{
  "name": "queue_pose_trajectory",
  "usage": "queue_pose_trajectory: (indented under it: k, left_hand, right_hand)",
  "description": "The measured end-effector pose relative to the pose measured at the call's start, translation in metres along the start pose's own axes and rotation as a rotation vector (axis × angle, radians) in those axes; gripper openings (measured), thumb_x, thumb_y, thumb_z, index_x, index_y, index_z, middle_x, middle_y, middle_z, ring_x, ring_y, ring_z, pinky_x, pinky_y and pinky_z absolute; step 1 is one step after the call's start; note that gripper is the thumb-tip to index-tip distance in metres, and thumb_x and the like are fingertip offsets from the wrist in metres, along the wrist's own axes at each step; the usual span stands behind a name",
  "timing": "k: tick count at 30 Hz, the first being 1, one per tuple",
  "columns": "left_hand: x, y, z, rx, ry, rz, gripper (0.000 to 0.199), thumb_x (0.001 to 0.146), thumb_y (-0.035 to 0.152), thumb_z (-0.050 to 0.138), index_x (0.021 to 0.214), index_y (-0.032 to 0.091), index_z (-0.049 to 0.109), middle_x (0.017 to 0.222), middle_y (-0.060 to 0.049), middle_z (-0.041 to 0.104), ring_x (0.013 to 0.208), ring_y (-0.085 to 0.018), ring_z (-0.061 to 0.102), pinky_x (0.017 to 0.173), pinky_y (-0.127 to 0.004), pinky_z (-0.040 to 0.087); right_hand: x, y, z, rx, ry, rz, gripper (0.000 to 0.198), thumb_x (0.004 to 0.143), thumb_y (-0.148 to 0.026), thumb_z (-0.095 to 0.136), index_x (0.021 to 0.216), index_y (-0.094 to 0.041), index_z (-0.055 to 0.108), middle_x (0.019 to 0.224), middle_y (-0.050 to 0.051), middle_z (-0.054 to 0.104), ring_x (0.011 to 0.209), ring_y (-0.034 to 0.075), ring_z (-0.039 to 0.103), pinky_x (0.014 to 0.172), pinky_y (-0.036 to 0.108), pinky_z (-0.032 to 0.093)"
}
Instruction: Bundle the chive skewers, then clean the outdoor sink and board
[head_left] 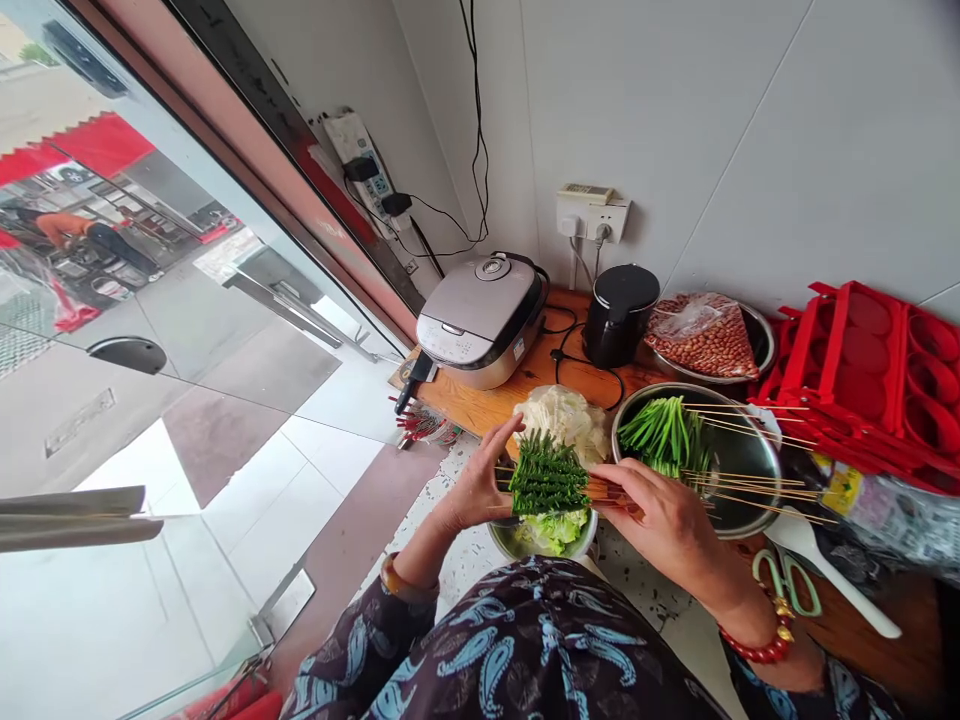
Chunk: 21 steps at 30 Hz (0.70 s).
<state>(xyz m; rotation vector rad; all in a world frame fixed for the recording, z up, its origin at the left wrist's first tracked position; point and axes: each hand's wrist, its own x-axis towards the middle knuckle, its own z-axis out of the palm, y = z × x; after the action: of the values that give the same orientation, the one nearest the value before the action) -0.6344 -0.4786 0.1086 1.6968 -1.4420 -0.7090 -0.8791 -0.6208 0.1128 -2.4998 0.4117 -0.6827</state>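
A bundle of green vegetable skewers (551,475) is held level in front of my body, its short green stalks packed side by side. My left hand (476,480) spans the left end of the bundle, thumb on the near side and fingers on the far side. At the other end, my right hand (652,510) grips the wooden sticks where they leave the stalks; its fingers partly hide them. Right of the bundle, a large steel bowl (757,500) holds more green stalks (660,430) and several skewers (757,485) pointing right.
Below the bundle is a bowl of pale green leaves (559,530); a plastic bag (562,420) lies behind. A rice cooker (484,305), black kettle (622,315), bagged peanuts (705,335) and red racks (862,350) line the wall. Scissors (787,580) and a white rice paddle (832,570) lie right.
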Motion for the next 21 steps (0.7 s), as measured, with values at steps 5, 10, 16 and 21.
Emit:
queue_pose_trajectory:
  k: [5, 10, 16, 21]
  left_hand:
    - [-0.005, -0.008, -0.008, 0.002, 0.026, -0.020, 0.114, 0.068, 0.052, 0.084, 0.159, 0.030, 0.021, 0.145, -0.016, 0.041, 0.108, -0.025, 0.055, 0.093, -0.043, 0.052]
    - [-0.003, -0.007, -0.019, -0.009, -0.031, -0.040, 0.105, 0.068, 0.054, 0.083, 0.156, 0.027, 0.033, 0.144, -0.015, 0.041, 0.126, -0.032, 0.049, 0.106, -0.045, 0.046]
    - [0.000, -0.010, -0.026, -0.006, -0.099, 0.031, 0.067, 0.077, 0.054, 0.076, 0.135, 0.024, 0.060, 0.138, -0.016, 0.047, 0.133, -0.033, 0.047, 0.110, -0.046, 0.044]
    - [0.008, -0.012, -0.021, 0.041, -0.201, 0.051, 0.052, 0.079, 0.044, 0.075, 0.126, 0.026, 0.064, 0.137, -0.015, 0.055, 0.126, -0.031, 0.056, 0.105, -0.046, 0.049]
  right_hand:
    - [0.003, -0.005, 0.017, 0.041, -0.001, 0.081, 0.025, 0.096, -0.026, 0.059, 0.122, -0.024, 0.057, 0.106, 0.006, 0.071, 0.090, 0.022, 0.072, 0.077, 0.033, 0.059]
    - [0.009, -0.014, 0.026, 0.095, -0.038, 0.171, 0.024, 0.093, -0.026, 0.062, 0.116, -0.028, 0.057, 0.104, 0.006, 0.071, 0.091, 0.023, 0.071, 0.079, 0.036, 0.060]
    - [0.014, -0.028, 0.028, 0.097, -0.044, 0.196, 0.019, 0.090, -0.013, 0.064, 0.102, -0.026, 0.058, 0.094, 0.003, 0.071, 0.086, 0.021, 0.071, 0.075, 0.032, 0.057]
    - [0.005, -0.023, 0.030, 0.181, -0.080, 0.285, 0.024, 0.083, -0.014, 0.076, 0.097, -0.024, 0.061, 0.092, 0.001, 0.071, 0.085, 0.019, 0.070, 0.072, 0.028, 0.054]
